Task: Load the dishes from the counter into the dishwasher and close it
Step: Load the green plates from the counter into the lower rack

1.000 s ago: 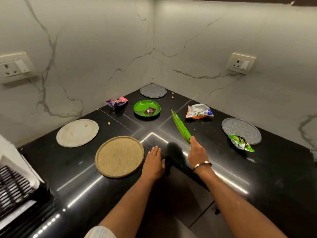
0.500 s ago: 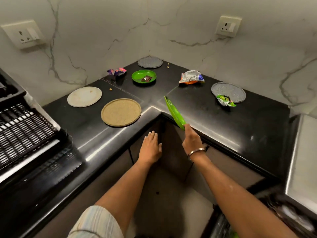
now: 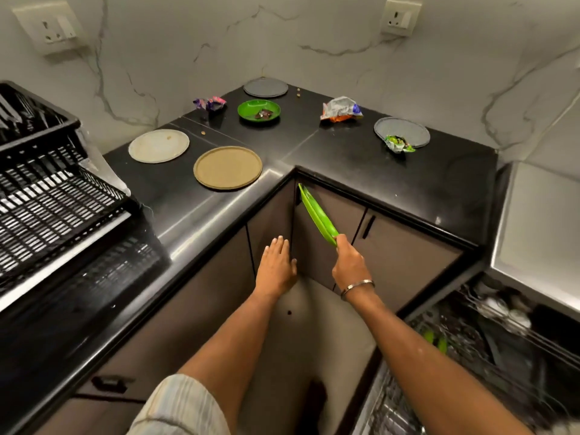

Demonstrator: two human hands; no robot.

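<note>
Barely started imo: right hand (image 3: pixel 350 266) has a grip on one green plate (image 3: pixel 317 215) off the desk (image 3: pixel 361 158), left hand (image 3: pixel 276 268) loose and empty, open dishwasher (image 3: pixel 470 356) waiting lower right, five plates left up there.

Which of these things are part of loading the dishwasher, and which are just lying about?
For the job: green plate held by the right hand; green bowl; tan plate; white plate; two grey plates; dishwasher rack.

Lying about: snack wrappers; black drying rack; wall sockets.
</note>
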